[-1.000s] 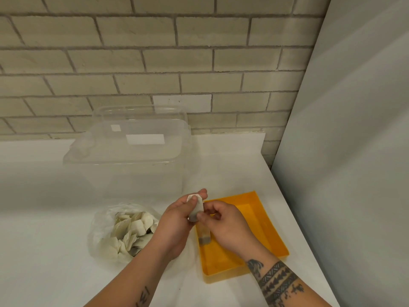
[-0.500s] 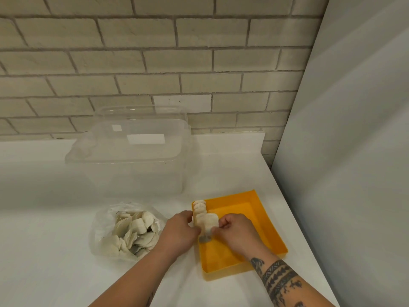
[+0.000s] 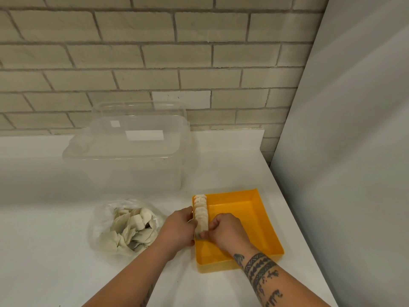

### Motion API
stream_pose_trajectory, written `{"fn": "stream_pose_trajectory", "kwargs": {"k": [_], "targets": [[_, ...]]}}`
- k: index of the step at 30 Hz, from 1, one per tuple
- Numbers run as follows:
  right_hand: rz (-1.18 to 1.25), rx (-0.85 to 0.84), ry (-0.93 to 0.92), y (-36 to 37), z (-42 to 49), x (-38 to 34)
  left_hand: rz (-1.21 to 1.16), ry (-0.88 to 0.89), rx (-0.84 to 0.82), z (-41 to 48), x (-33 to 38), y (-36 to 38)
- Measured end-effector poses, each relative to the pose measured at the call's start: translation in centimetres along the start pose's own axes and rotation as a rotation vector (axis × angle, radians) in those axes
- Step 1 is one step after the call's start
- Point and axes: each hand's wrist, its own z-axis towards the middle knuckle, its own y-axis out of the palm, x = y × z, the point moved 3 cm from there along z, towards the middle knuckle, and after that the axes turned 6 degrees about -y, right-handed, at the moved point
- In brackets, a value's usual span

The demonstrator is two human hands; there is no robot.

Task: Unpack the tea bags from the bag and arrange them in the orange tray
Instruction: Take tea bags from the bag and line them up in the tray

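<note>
Obs: left hand (image 3: pixel 179 227) and right hand (image 3: pixel 225 231) pinch nearest tea bag (image 3: pixel 202 227), presumably seating it upright. The row (image 3: pixel 200 204) hugs orange tray (image 3: pixel 250 222) left wall, sparing space.

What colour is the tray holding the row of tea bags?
The tray is orange; head view.

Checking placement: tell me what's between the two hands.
Head view: the near end of the tea bag row, along the orange tray wall, between left hand and right hand.
</note>
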Motion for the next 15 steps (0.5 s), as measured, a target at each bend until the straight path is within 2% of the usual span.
{"fn": "stream_pose_trajectory", "kwargs": {"k": [8, 15], "targets": [[-0.056, 0.006, -0.064, 0.19, 0.06, -0.42, 0.06, 0.005, -0.006, -0.09, 0.26, -0.06], [-0.079, 0.067, -0.041, -0.52, -0.13, 0.1, 0.101, 0.024, -0.016, 0.23, 0.33, 0.11]]}}
